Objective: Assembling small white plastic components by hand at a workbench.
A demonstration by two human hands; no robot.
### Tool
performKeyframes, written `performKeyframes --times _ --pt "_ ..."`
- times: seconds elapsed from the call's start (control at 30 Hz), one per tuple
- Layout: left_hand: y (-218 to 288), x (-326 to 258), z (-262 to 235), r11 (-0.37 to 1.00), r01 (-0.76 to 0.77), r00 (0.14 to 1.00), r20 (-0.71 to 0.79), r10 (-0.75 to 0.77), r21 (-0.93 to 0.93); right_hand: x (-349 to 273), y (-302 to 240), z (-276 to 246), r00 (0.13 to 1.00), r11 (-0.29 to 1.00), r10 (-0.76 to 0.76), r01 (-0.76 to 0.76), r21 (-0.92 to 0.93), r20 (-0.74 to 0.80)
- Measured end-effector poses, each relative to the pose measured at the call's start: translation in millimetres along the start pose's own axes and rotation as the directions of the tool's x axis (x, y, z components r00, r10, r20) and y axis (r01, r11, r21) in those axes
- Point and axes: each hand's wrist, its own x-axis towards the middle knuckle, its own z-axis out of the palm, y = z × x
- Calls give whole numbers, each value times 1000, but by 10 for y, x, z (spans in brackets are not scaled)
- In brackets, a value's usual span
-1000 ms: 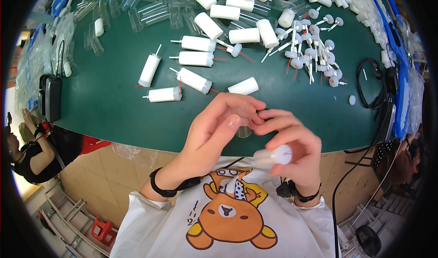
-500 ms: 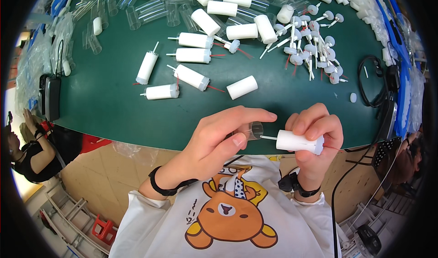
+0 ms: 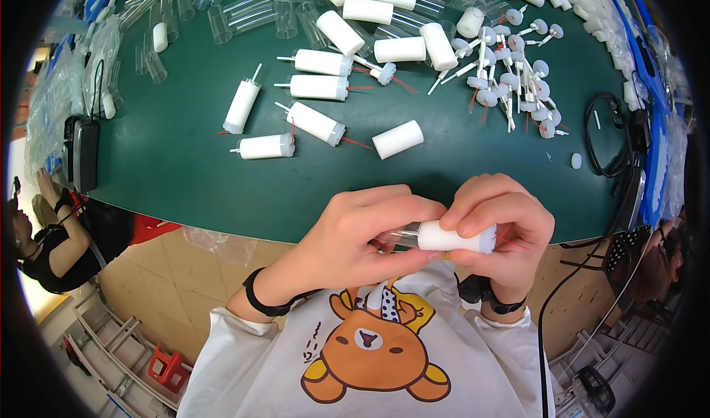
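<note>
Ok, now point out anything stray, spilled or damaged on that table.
A small white plug lies alone on the right of the table, apart from the heap of stemmed caps, so it looks stray. I see no spill or damage; what shows of the white cylinder in the right hand looks whole.

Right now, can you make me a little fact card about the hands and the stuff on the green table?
Left hand: gripping a clear tube
Right hand: gripping a white cylinder with a pale end cap
Tube and cylinder: lined up end to end; I can't tell whether they overlap
Nearest on table: lone cylinder, on its side
Left of it: five capped cylinders with thin rods
Right pile: disc-ended rods, some with red wires
Back left: loose tubes
</note>
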Motion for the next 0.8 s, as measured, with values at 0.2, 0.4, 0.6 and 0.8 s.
performKeyframes --times 0.2,0.4,0.6,0.8 --pt "-22 -37 15 1000 29 999 -35 -29 -2 64 9 -46 998 995 47 -42 -92 50" --pt "18 -1 0 998 36 999 -28 -35 49 77 2 -7 996 982 70 -57 -180 62" --pt "26 -36 -63 996 74 995 70 -70 -52 50 9 83 994 984 83 -70 -163 72" --pt "53 -36 -88 956 91 990 131 -55 -281 -33 19 154 992 993 92 -98 -69 -83"
